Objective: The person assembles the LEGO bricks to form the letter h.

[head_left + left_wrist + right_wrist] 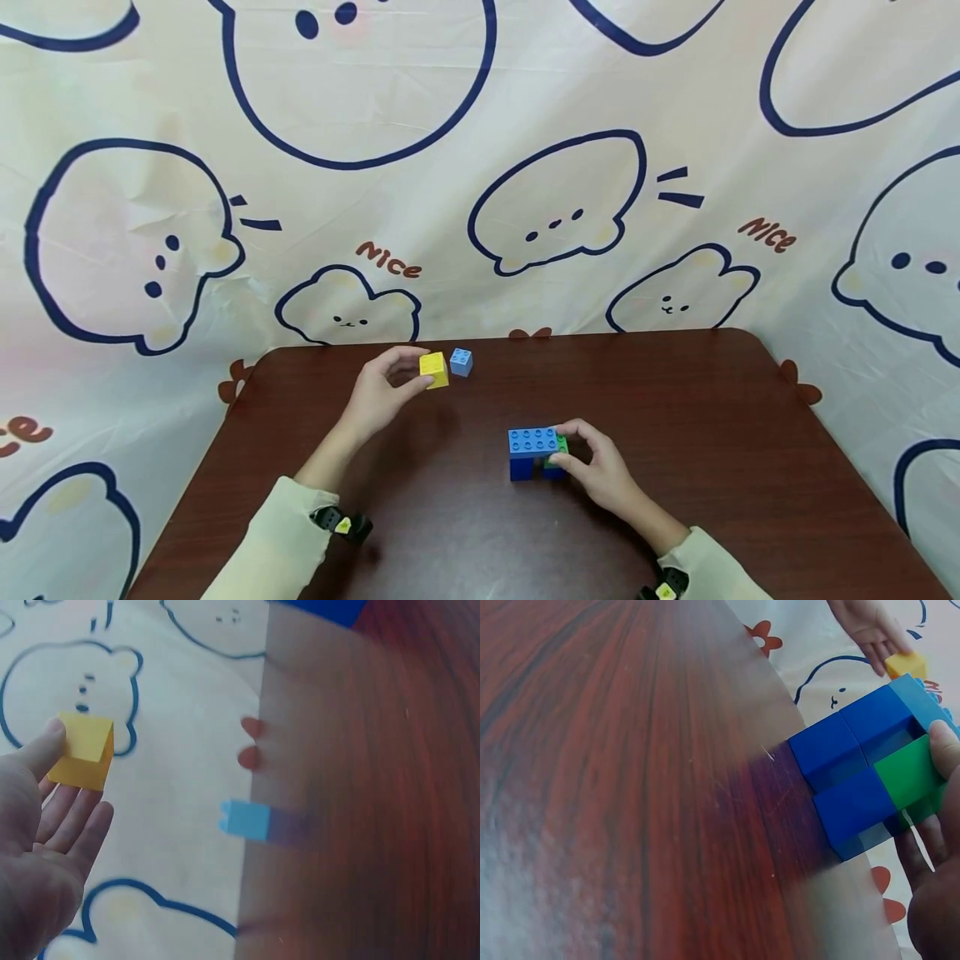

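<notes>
My left hand (377, 398) pinches a yellow building block (433, 370) between thumb and fingers, held up over the far part of the table. Just right of it stands a small light-blue brick (461, 362), its studs up. My right hand (603, 473) grips a green brick (911, 772) that is part of a built piece nearer the middle. In that piece, a long light-blue brick (533, 441) lies on top, with dark-blue blocks (856, 807) below. The thumb is on the green brick's side; in the head view the fingers partly hide it.
The dark wooden table (705, 417) has rounded far corners. Behind and beside it hangs a pale cloth (450, 300) printed with cartoon outlines. Black wrist cameras (342, 524) sit over both light sleeves.
</notes>
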`<state>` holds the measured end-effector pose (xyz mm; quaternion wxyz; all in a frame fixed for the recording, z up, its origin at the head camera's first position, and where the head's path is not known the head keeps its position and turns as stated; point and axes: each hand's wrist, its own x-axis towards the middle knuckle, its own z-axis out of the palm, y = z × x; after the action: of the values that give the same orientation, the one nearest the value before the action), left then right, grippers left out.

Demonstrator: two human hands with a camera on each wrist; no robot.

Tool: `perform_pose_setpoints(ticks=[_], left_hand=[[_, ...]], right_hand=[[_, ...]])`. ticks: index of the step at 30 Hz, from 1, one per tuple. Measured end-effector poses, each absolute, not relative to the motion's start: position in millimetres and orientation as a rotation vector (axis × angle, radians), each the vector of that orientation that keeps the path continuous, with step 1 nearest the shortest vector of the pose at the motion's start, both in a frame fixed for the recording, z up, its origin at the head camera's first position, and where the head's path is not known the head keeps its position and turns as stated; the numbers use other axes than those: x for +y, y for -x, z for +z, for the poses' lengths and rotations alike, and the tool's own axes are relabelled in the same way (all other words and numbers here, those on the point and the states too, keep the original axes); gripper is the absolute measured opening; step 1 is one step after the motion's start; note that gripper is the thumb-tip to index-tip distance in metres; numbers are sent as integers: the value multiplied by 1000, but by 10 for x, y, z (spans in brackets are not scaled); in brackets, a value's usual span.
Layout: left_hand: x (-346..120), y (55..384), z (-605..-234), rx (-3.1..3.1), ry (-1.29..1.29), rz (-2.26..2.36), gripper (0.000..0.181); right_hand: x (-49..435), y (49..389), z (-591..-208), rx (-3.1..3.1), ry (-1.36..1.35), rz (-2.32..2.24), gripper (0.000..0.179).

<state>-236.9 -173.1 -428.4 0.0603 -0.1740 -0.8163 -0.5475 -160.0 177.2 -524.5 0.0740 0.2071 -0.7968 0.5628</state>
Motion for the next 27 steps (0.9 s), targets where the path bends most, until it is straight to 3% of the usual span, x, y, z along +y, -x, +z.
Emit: perform_pose_setpoints(ticks=[13,27], left_hand=[[-1357,2063,-4083,-2453,730,-1601,40],[-968,1872,-4130,-2518,895,-1654,38]], right_hand=[[1768,1608,-5234,-2369,-643,1710,26],[1767,1608,-5236,-2373,-604,1692,24]])
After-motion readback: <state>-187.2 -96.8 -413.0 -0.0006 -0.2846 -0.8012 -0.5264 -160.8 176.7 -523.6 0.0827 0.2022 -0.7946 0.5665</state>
